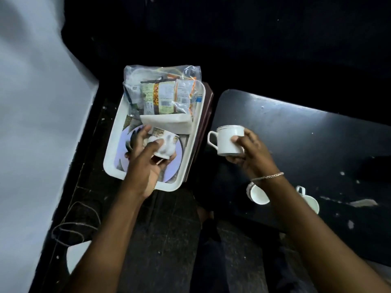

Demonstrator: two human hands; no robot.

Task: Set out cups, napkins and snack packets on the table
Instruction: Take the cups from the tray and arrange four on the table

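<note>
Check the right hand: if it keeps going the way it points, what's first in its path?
The right hand, holding a cup, points up-left toward the tray. Its near rim probably comes first; depth is unclear, so the hand may pass above it.

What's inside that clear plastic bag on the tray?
The bag on the tray holds several printed snack packets. How many, and anything beneath them, is hidden by overlap and glare.

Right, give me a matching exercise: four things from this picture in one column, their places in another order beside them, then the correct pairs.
Things:
1. plain white cup
2. patterned cup
3. snack packets
4. two white cups

Places:
A. in a clear bag at the tray's far end
B. standing on the black table
C. in the left hand, over the tray
D. in the right hand

Pairs: 1-D, 2-C, 3-A, 4-B
</note>
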